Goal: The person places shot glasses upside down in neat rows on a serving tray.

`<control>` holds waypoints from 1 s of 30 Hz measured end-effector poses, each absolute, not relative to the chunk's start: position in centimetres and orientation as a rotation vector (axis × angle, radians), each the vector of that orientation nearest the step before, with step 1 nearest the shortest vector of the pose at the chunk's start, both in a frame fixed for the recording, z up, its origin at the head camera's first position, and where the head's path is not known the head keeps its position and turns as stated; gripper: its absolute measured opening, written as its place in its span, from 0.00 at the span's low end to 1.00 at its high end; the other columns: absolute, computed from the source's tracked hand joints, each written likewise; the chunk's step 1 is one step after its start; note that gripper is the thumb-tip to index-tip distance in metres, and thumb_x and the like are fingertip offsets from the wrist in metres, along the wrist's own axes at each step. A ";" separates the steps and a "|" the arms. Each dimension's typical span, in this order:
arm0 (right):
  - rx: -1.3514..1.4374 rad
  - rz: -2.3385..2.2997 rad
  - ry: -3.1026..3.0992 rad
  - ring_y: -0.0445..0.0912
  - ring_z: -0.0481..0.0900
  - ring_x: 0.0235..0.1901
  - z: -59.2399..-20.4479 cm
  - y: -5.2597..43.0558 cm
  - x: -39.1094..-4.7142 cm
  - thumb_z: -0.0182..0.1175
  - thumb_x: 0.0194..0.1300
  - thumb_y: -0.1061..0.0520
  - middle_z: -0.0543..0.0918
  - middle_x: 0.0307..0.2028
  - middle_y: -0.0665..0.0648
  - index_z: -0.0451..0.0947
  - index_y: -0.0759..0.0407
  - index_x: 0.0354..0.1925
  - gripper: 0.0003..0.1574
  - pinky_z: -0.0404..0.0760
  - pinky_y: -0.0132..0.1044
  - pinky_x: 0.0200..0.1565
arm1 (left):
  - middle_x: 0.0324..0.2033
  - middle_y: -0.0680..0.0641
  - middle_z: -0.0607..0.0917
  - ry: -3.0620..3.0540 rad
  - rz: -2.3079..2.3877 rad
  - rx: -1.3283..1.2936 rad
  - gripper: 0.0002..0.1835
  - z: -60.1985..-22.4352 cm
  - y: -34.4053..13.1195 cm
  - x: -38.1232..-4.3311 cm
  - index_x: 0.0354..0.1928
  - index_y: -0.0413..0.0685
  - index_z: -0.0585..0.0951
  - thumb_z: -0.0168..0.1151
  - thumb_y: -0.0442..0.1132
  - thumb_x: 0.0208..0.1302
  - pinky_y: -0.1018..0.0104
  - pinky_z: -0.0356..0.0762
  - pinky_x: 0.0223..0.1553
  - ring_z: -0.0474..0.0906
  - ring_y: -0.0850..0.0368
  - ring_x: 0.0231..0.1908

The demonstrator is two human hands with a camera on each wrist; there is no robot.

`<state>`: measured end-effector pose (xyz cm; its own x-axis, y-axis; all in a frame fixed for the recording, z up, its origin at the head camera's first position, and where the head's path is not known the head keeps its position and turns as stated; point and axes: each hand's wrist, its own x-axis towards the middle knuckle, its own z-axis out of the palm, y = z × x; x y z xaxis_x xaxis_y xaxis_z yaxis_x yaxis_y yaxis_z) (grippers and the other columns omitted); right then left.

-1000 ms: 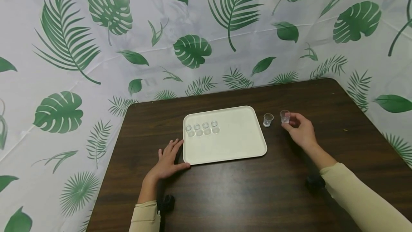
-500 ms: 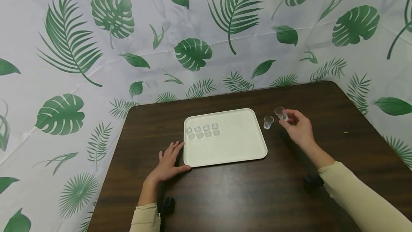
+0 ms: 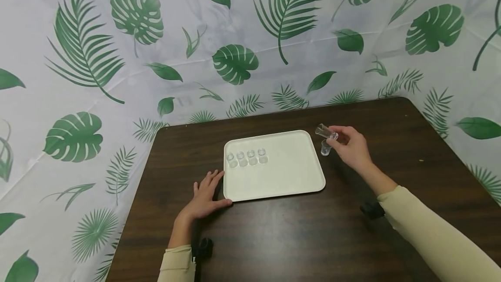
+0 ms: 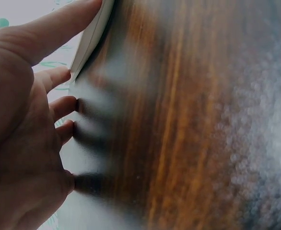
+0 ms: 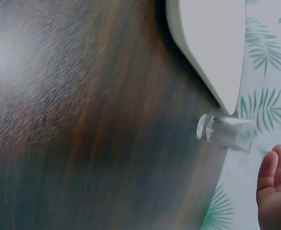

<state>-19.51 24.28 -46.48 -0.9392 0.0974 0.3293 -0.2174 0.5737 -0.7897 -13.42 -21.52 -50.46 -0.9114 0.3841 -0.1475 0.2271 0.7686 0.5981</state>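
My right hand [image 3: 351, 147] pinches a clear shot glass [image 3: 326, 132] by its base end. That glass tips over with its mouth to the left, above a second shot glass [image 3: 325, 148] standing upright on the table. In the right wrist view the standing glass [image 5: 227, 132] shows near the tray corner, while the fingers [image 5: 266, 175] and a sliver of the held glass are cut by the frame edge. My left hand [image 3: 203, 197] rests at the left edge of the cream tray [image 3: 289, 169], fingers spread, thumb [image 4: 59, 28] touching the rim.
Several small clear glasses [image 3: 251, 155] stand in a row at the tray's back left; whether they are inverted is hard to tell. The dark wooden table [image 3: 274, 238] meets a leaf-patterned cloth [image 3: 164, 34] at the back.
My right hand has moved left with the shot glass, turning it from upright to tipped sideways above the standing glass. The left hand stays at the tray edge.
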 end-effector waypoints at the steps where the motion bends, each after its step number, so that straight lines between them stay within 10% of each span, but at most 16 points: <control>1: 0.103 1.312 -2.472 0.47 0.78 0.38 -46.4 24.1 -19.6 0.68 0.60 0.65 0.82 0.43 0.66 0.80 0.67 0.52 0.21 0.70 0.24 0.36 | 0.75 0.38 0.52 2.708 0.868 0.478 0.52 -50.5 -21.5 -13.4 0.78 0.53 0.53 0.69 0.60 0.58 0.26 0.27 0.62 0.37 0.39 0.75; 18: 0.168 1.285 -2.539 0.50 0.78 0.34 -46.4 19.4 -20.7 0.71 0.58 0.61 0.82 0.33 0.59 0.82 0.62 0.48 0.18 0.74 0.38 0.35 | 0.75 0.37 0.53 2.719 0.875 0.487 0.51 -50.4 -21.5 -13.5 0.77 0.51 0.54 0.69 0.59 0.58 0.25 0.29 0.61 0.38 0.38 0.74; 30: 0.300 1.240 -2.620 0.50 0.80 0.39 -47.4 16.0 -20.7 0.70 0.58 0.62 0.85 0.44 0.57 0.84 0.60 0.50 0.19 0.78 0.44 0.37 | 0.75 0.37 0.52 2.711 0.858 0.490 0.52 -50.4 -21.5 -13.6 0.77 0.51 0.54 0.69 0.61 0.57 0.25 0.29 0.61 0.38 0.38 0.74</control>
